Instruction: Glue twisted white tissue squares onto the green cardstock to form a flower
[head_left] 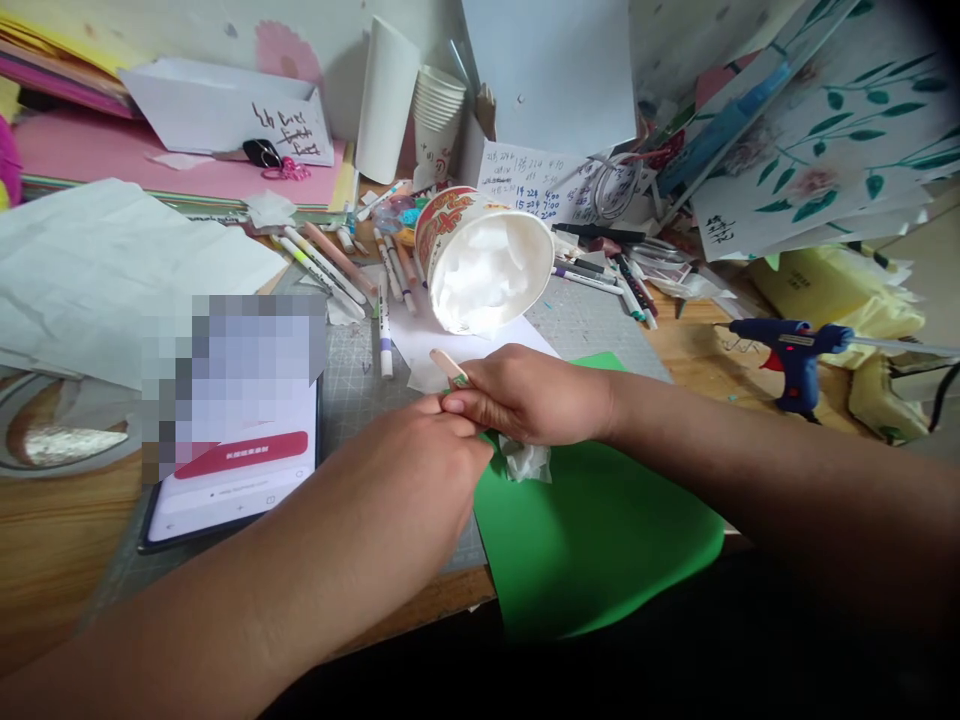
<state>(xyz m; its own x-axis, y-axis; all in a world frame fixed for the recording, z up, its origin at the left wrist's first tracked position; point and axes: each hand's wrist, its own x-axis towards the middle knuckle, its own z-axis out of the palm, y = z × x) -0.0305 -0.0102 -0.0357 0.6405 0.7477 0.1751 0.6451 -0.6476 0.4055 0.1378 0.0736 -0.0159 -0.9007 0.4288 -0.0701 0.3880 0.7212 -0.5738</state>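
Observation:
My left hand [431, 455] and my right hand [529, 395] meet above the front of the table, both with fingers closed. Out of the top of my right hand pokes the rounded end of a flat wooden craft stick [445, 364], with a small green mark on it. Whatever my left fingers grip is hidden behind the knuckles. A crumpled white tissue [527, 462] shows just below my right hand, over a green sheet [600, 540]. Beyond the hands, a paper tub [450, 225] with a red pattern lies tilted, white material inside it.
A phone [247, 500] rests at the left on the grey cutting mat [600, 325]. Markers [322, 265] lie scattered behind. A blue glue gun [795, 355] is at the right. Stacked paper cups [437, 115] and a white box [232, 110] stand at the back.

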